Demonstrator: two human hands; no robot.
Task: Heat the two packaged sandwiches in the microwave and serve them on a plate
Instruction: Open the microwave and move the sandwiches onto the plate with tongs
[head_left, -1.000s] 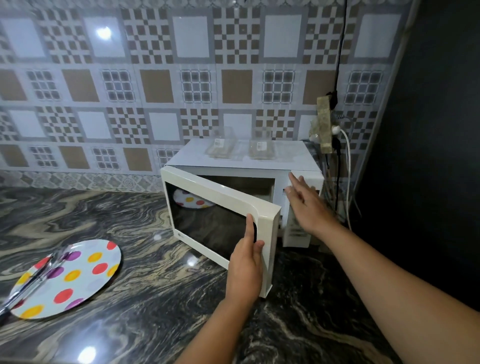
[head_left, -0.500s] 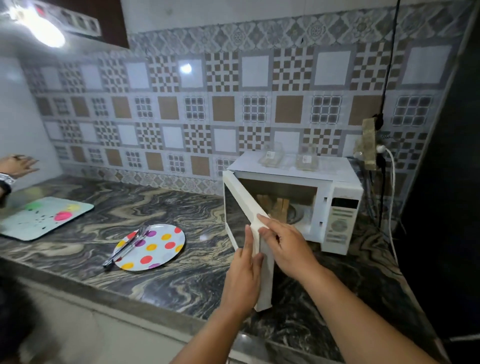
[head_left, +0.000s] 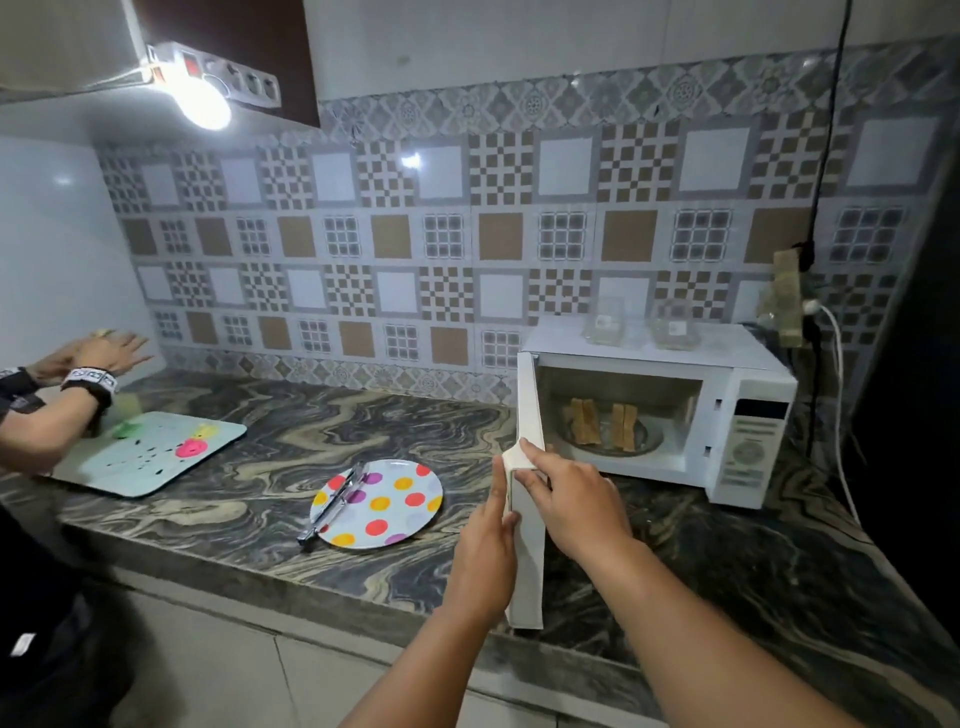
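White flat microwave door (head_left: 527, 545) is pinched between left hand (head_left: 488, 540) and right hand (head_left: 571, 499).

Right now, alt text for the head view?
Both hands, left hand and right hand, hold the edge of the open microwave door; two sandwiches stand inside the microwave. A polka-dot plate with tongs sits on the counter.

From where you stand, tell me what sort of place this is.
Most likely a home kitchen. A white microwave stands open on a marbled stone counter with sandwiches inside, a spotted plate with tongs lies nearby, and patterned tiles cover the wall.
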